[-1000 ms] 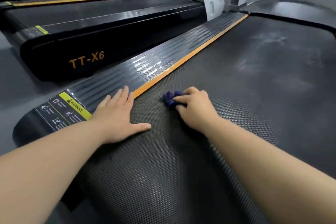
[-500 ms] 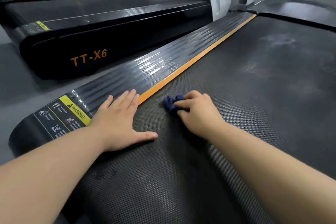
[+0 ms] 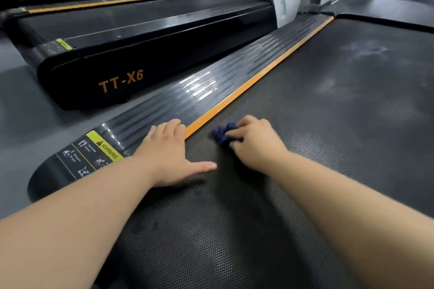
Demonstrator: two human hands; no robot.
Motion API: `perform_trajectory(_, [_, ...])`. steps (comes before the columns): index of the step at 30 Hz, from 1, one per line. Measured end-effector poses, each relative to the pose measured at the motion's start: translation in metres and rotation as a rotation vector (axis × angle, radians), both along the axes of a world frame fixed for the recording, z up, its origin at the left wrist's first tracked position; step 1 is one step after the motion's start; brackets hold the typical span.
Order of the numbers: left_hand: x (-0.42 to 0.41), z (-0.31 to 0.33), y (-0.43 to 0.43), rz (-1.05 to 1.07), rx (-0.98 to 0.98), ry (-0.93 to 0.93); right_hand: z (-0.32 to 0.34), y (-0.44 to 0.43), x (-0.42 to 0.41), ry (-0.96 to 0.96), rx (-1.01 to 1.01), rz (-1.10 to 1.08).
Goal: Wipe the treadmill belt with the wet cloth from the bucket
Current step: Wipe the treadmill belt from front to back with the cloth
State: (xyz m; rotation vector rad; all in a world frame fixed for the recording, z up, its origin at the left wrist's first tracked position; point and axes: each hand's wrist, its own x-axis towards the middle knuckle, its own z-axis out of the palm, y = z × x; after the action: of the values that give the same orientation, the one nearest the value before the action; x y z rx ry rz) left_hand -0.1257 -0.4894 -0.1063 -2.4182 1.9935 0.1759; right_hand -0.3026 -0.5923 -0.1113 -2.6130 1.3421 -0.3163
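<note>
Cloth (image 3: pixel 222 135) balled in my right hand (image 3: pixel 254 145) may skip belt (image 3: pixel 305 124) dust; left hand (image 3: pixel 169 155), flat across orange strip (image 3: pixel 246 84), could slip.

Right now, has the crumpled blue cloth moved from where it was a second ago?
Yes, slightly: the crumpled blue cloth has shifted left, closer to the fixed orange edge strip.

**Soft indoor light, slight motion blur**

Light is moderate and diffuse, seemingly from above. White glare streaks the glossy side rail (image 3: pixel 199 87); the matte belt (image 3: pixel 317 138) reflects little. A faint shadow lies beside the left hand (image 3: pixel 169 155). The right hand (image 3: pixel 256 145) and blue cloth (image 3: pixel 223 135) are smeared by blur. Straight lines bow toward the edges.
</note>
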Motion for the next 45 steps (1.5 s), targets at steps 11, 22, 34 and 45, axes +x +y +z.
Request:
perform_trajectory(11, [0.000,-0.006,-0.011,-0.087,0.119,-0.088,-0.009,-0.058,0.014,0.030,-0.038,-0.206])
perform_trajectory(22, [0.000,-0.006,-0.012,-0.095,0.153,-0.065,-0.004,-0.078,-0.007,0.007,-0.021,-0.329])
perform_trajectory(34, [0.000,-0.006,-0.012,-0.089,0.166,-0.074,-0.013,-0.071,0.007,-0.057,-0.042,-0.093])
perform_trajectory(45, [0.001,-0.008,-0.012,-0.094,0.138,-0.076,-0.008,-0.041,0.022,-0.208,0.031,-0.023])
